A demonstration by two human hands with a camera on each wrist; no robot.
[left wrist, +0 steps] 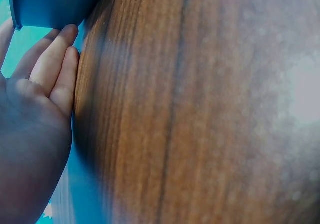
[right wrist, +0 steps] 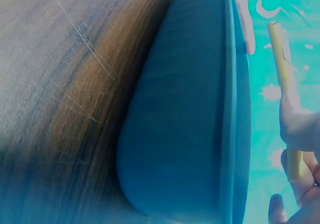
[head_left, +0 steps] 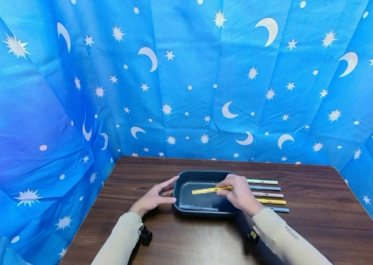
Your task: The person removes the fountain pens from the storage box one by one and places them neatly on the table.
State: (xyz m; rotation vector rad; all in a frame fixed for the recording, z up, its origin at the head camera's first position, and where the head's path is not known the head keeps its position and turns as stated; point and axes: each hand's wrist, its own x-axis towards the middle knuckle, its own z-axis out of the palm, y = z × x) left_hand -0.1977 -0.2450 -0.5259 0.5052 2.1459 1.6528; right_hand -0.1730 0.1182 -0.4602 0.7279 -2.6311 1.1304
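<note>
A dark rectangular tray [head_left: 189,183] sits on the table, with a grey-blue pen [head_left: 198,208] lying inside along its near wall. My right hand [head_left: 239,193] pinches a yellow pen [head_left: 203,190] above the tray; in the right wrist view the yellow pen [right wrist: 281,59] stands clear of the tray's rim [right wrist: 229,109]. At the tray's left end my left hand [head_left: 153,197] rests with fingers extended against the wall. The left wrist view shows the fingertips of the left hand [left wrist: 37,99] touching the tray [left wrist: 55,4].
Right of the tray, several pens lie side by side: pale green [head_left: 266,182], lavender [head_left: 269,188], pinkish [head_left: 270,195], yellow [head_left: 274,201] and blue-grey [head_left: 280,210]. They lie partly behind the right hand. A blue curtain [head_left: 189,121] with moons and stars hangs behind the wooden table [head_left: 186,241].
</note>
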